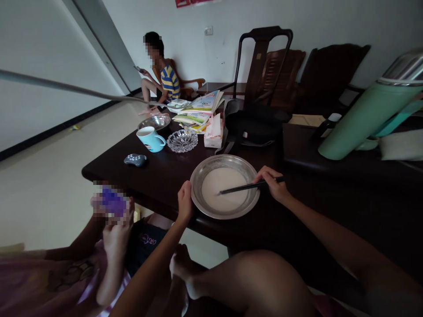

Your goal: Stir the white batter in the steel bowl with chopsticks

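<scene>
A wide metal basin [202, 204] sits near the edge of the dark table, holding a pale, milky batter-like liquid [223, 178]. My left hand [185, 200] grips the basin's left rim, its thumb side against the metal. In my right hand [272, 184] is a pair of dark chopsticks [239, 188], held closed together over the right rim. Their tips dip into the liquid near the middle, pointing left.
Beyond the basin are a tissue pack [213, 132], a glass dish [182, 141], a blue mug [151, 139], a game controller [135, 160] and a black bag [253, 125]. A green thermos [366, 119] stands right. One person sits close left; another [170, 83] sits behind.
</scene>
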Motion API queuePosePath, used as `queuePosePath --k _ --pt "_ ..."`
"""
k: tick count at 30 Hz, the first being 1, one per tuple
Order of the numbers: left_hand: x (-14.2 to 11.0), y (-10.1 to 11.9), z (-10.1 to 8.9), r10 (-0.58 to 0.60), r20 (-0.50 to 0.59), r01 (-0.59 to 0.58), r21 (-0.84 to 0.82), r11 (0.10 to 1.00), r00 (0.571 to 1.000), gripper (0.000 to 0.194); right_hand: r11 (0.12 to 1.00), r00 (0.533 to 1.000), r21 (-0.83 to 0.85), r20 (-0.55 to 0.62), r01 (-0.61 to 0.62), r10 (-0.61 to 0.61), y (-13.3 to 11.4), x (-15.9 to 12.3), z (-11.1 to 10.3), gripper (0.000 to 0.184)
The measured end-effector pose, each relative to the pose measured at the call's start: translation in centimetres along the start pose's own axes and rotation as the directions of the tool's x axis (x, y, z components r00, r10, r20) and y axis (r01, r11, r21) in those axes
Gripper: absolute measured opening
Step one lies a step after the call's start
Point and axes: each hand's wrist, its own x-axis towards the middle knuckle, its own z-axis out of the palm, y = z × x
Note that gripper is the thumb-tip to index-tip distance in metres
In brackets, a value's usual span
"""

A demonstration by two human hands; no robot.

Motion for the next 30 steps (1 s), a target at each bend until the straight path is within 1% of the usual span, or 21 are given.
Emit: queuePosePath --k 2,3,5,6,7,8,10,11,12,13,15,17,18,20,22,23,25,27,28,30 --pt "0.03 -0.02 -0.02 0.004 0.006 -0.004 0.001 1.000 1.000 0.042 0.997 0.999 -0.074 -0.033 0.019 -0.021 -0.09 0.00 -0.06 0.034" --pt "0.02 0.04 -0.01 0.009 0.009 -0.009 0.009 1.000 1.000 0.042 0.998 0.997 -0.066 -0.069 0.014 -0.018 -0.11 0.02 -0.08 0.035" --pt "-0.04 0.26 0.04 0.022 0.011 -0.023 0.026 0.999 1.000 0.042 1.000 0.991 0.025 -0.135 -0.007 0.010 -0.15 0.04 -0.03 0.037" --pt "-0.07 0.37 0.08 0.029 0.010 -0.030 0.033 0.999 1.000 0.042 0.997 0.990 0.069 -0.139 -0.017 0.026 -0.21 0.03 0.04 0.038" --pt "-0.10 0.47 0.11 0.035 0.006 -0.035 0.036 0.999 0.999 0.042 0.996 0.992 0.086 -0.122 -0.024 0.035 -0.29 0.01 0.12 0.038" --pt "-0.12 0.53 0.15 0.037 0.000 -0.037 0.035 0.999 0.999 0.043 0.998 0.996 0.065 -0.087 -0.027 0.033 -0.39 -0.01 0.20 0.038" --pt "-0.12 0.52 0.19 0.029 -0.001 -0.029 0.019 0.999 1.000 0.042 0.999 1.000 -0.048 -0.026 -0.011 0.010 -0.59 -0.04 0.26 0.037" --pt "-0.10 0.47 0.20 0.022 0.002 -0.022 0.007 1.000 1.000 0.042 0.995 1.000 -0.100 -0.018 0.000 -0.002 -0.62 -0.03 0.21 0.037" --pt "-0.08 0.40 0.19 0.016 0.006 -0.016 -0.004 1.000 1.000 0.042 0.992 0.999 -0.122 -0.034 0.009 -0.013 -0.60 -0.01 0.11 0.037" --pt "-0.05 0.33 0.17 0.013 0.010 -0.013 -0.008 1.000 1.000 0.042 0.994 0.997 -0.110 -0.069 0.009 -0.017 -0.52 0.02 -0.02 0.038" --pt "-0.03 0.26 0.11 0.018 0.011 -0.018 0.003 1.000 1.000 0.042 1.000 0.991 -0.004 -0.135 -0.011 0.011 -0.26 0.05 -0.25 0.038" --pt "-0.06 0.30 0.06 0.022 0.006 -0.023 0.024 0.999 1.000 0.042 0.996 0.991 0.078 -0.127 -0.036 0.046 -0.05 0.01 -0.32 0.037" --pt "-0.09 0.36 0.04 0.022 0.004 -0.022 0.032 0.999 1.000 0.043 0.997 0.994 0.069 -0.094 -0.041 0.048 0.00 -0.03 -0.30 0.036" --pt "-0.16 0.51 0.06 0.018 0.000 -0.018 0.041 0.999 1.000 0.043 0.999 0.999 -0.029 -0.027 -0.025 0.024 -0.03 -0.09 -0.22 0.036" --pt "-0.23 0.64 0.11 0.018 -0.004 -0.017 0.051 0.999 1.000 0.043 0.994 1.000 -0.106 -0.030 -0.001 -0.002 -0.09 -0.09 -0.19 0.036" --pt "-0.25 0.69 0.14 0.019 -0.006 -0.018 0.052 0.998 1.000 0.043 0.995 0.998 -0.097 -0.059 -0.004 -0.002 -0.09 -0.08 -0.21 0.036" --pt "-0.29 0.74 0.17 0.016 -0.005 -0.016 0.047 0.999 1.000 0.043 1.000 0.993 0.002 -0.115 -0.031 0.031 -0.03 -0.05 -0.25 0.035" --pt "-0.30 0.73 0.17 0.014 -0.003 -0.014 0.039 0.999 1.000 0.043 0.995 0.992 0.081 -0.101 -0.062 0.071 0.02 -0.05 -0.26 0.034" --pt "-0.30 0.70 0.15 0.015 -0.003 -0.015 0.039 0.999 1.000 0.042 0.995 0.994 0.071 -0.075 -0.068 0.074 0.02 -0.05 -0.25 0.034" --pt "-0.28 0.62 0.10 0.016 -0.006 -0.015 0.046 0.999 1.000 0.042 0.999 0.998 -0.007 -0.031 -0.052 0.052 0.03 -0.03 -0.25 0.034"
